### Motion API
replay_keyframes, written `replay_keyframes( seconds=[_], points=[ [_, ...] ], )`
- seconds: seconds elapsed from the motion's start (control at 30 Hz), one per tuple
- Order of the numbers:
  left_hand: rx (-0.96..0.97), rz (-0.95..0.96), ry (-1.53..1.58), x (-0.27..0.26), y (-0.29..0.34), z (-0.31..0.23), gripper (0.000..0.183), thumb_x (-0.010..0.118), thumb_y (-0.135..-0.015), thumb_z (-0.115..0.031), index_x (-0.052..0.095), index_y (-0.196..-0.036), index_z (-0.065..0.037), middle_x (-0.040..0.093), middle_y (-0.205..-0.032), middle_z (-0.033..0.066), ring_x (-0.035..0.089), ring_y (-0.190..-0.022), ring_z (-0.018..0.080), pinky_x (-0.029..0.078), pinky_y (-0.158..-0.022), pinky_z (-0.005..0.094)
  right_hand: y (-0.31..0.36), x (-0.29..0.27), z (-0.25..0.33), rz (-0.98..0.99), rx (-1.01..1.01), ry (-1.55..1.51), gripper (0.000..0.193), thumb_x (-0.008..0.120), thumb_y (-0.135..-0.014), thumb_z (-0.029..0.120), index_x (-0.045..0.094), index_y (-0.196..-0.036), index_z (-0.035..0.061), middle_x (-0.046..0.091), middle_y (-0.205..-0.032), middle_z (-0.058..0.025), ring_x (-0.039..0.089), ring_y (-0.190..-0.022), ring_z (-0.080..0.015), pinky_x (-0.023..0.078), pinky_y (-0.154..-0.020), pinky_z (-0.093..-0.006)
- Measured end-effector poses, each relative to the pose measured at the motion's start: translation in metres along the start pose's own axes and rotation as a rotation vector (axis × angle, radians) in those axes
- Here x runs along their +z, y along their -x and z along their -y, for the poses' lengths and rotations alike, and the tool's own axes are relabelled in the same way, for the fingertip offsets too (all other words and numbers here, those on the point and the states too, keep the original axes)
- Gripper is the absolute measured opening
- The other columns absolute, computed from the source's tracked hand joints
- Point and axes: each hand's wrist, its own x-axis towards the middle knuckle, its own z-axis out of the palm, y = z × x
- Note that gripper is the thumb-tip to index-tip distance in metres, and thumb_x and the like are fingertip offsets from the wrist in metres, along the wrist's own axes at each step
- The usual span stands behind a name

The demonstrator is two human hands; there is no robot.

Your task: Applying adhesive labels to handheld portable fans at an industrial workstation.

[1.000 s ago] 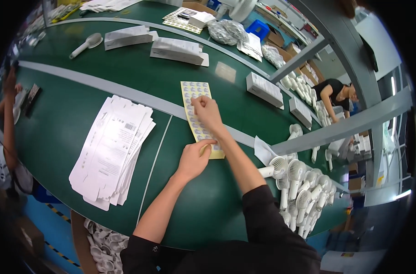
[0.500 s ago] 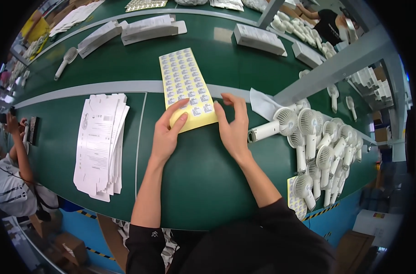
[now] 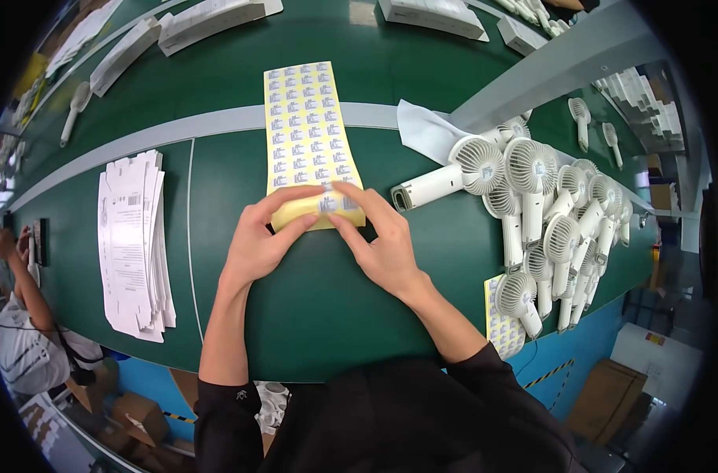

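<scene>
Pinched between both sets of fingertips: the near end of a yellow sticker sheet (image 3: 310, 142), lying flat on the green table (image 3: 311, 315).

Left hand (image 3: 264, 240): thumb and forefinger bear on the sheet's bare near edge, fingers curled, pressing rather than lifting.

Right hand (image 3: 378, 240): forefinger and thumb close on one small sticker (image 3: 328, 203) in the last filled row; whether it is already peeled free cannot be told.

Change against the earlier views: a second ago the right hand alone was out over the sheet and the left rested behind it; half a second ago both hands had come flat onto the near end. Now they have drawn together at one spot on the bottom row. Judged from that, the work has gone from steadying the sheet to picking off a single sticker. The sheet itself has kept its place across the grey strip (image 3: 217, 126).

Also present:
- Heap of white handheld fans (image 3: 548, 213), right of the hands; the nearest one lies close to the sheet with its handle towards it.
- Second sticker sheet (image 3: 501, 323), partly under the fans at the near right edge.
- Stack of white printed leaflets (image 3: 134, 244), well to the left.
- White cloth (image 3: 426, 130) just beyond the sheet's right side.
- Another person (image 3: 20, 315) at the far left edge.
</scene>
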Motion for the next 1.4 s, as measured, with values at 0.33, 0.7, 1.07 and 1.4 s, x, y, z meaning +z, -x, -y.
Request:
replay_keyframes(
  seconds=[0.33,0.7,1.07,1.4],
  points=[
    [-0.006,-0.219,0.069,-0.002,-0.005,0.01,0.032,0.07,-0.096,-0.007,0.07,-0.128,-0.005,0.07,-0.123,0.006,0.062,-0.11,0.011,0.049,-0.095,0.0251,-0.002,-0.061,0.001,-0.269,-0.027,0.934,0.037,0.072,-0.095,0.023,0.065,-0.126,0.0034,0.055,-0.073,-0.0073,0.056,-0.069,-0.0243,0.04,-0.064,-0.0387],
    [0.006,-0.234,0.103,-0.004,0.009,0.014,0.032,0.069,-0.097,-0.011,0.07,-0.129,-0.006,0.069,-0.122,0.0077,0.062,-0.108,0.0121,0.049,-0.094,0.0249,0.072,-0.062,0.009,-0.344,0.445,0.189,0.044,0.07,-0.095,0.01,0.053,-0.135,0.0002,0.057,-0.099,-0.0129,0.061,-0.086,-0.0218,0.052,-0.077,-0.0375],
    [0.102,-0.322,-0.005,0.001,0.012,0.017,0.039,0.052,-0.107,-0.022,0.063,-0.136,0.001,0.067,-0.134,0.0106,0.056,-0.129,0.0184,0.038,-0.112,0.0317,0.036,-0.034,0.025,0.115,0.543,-0.73,0.05,0.072,-0.097,0.011,0.042,-0.136,0.0024,0.065,-0.095,-0.0095,0.066,-0.076,-0.0149,0.053,-0.068,-0.0313],
    [-0.119,-0.013,0.474,0.008,0.027,0.026,0.045,0.069,-0.097,-0.022,0.06,-0.131,0.005,0.071,-0.104,0.0094,0.067,-0.081,0.012,0.055,-0.064,0.0266,0.019,0.017,0.022,0.409,0.609,-1.072,0.033,0.067,-0.102,0.017,0.053,-0.126,-0.0005,0.068,-0.101,-0.0104,0.072,-0.081,-0.0173,0.06,-0.075,-0.0318]
  ],
)
